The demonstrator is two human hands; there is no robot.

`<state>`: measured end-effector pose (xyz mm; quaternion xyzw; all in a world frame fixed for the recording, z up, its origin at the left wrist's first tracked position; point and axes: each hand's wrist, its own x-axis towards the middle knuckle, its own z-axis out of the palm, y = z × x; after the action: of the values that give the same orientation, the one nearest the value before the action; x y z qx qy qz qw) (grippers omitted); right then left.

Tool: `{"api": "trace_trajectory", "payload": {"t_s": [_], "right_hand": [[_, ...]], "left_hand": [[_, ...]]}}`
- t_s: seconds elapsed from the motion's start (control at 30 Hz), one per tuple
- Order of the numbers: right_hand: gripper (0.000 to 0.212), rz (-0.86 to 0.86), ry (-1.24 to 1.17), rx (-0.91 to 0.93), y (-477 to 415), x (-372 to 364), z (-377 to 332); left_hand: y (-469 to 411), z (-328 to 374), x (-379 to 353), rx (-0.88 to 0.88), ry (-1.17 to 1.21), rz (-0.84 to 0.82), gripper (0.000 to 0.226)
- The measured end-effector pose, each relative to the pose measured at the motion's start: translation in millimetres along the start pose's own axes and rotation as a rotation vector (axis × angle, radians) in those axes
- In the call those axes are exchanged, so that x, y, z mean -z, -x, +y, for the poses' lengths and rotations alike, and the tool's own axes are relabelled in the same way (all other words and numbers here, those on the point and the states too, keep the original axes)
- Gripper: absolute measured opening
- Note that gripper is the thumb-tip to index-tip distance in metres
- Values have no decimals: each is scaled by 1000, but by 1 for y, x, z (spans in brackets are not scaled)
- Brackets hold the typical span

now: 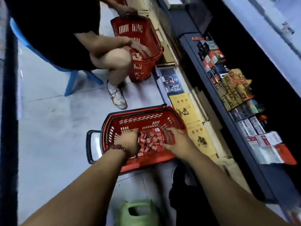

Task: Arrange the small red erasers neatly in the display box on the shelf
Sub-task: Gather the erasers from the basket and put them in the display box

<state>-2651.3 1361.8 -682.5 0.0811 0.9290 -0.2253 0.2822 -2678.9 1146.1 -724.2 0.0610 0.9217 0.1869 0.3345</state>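
A red shopping basket (143, 116) stands on the floor in front of me, holding a heap of small red erasers (151, 141). My left hand (128, 141) is down in the heap at its left side, fingers curled into the erasers. My right hand (175, 140) reaches into the basket's right side, fingers bent down among the erasers; whether it holds any is hidden. A red and white display box (275, 152) sits on the dark shelf (244, 144) to the right.
Another person sits on a blue stool (71, 79) ahead, both hands in a second red basket (140, 46). Yellow booklets (184, 106) lie along the shelf's base. Packs of goods (231, 88) fill the shelf. A green bag (136, 212) lies near my feet.
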Motion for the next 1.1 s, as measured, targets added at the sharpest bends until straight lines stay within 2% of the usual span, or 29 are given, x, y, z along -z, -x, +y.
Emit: {"api": "trace_trajectory", "payload": {"t_s": [0.1, 0.33, 0.47, 0.67, 0.83, 1.0, 1.1], "right_hand": [[77, -12, 8, -16, -50, -52, 24], [60, 47, 42, 31, -140, -146, 72], [62, 119, 105, 97, -140, -171, 78], [60, 183, 47, 207, -73, -167, 70], [63, 226, 29, 274, -47, -159, 71], [68, 173, 70, 259, -76, -157, 71], [72, 102, -21, 182, -116, -162, 83]], "left_hand": [[-49, -25, -46, 26, -8, 3, 56], [-131, -80, -142, 71, 34, 51, 51], [-126, -96, -177, 28, 58, 196, 42], [-46, -96, -190, 13, -3, 321, 61], [-15, -89, -173, -35, -27, 406, 57], [-37, -89, -161, -54, -108, 366, 64], [-77, -99, -162, -50, -171, 298, 72]]}}
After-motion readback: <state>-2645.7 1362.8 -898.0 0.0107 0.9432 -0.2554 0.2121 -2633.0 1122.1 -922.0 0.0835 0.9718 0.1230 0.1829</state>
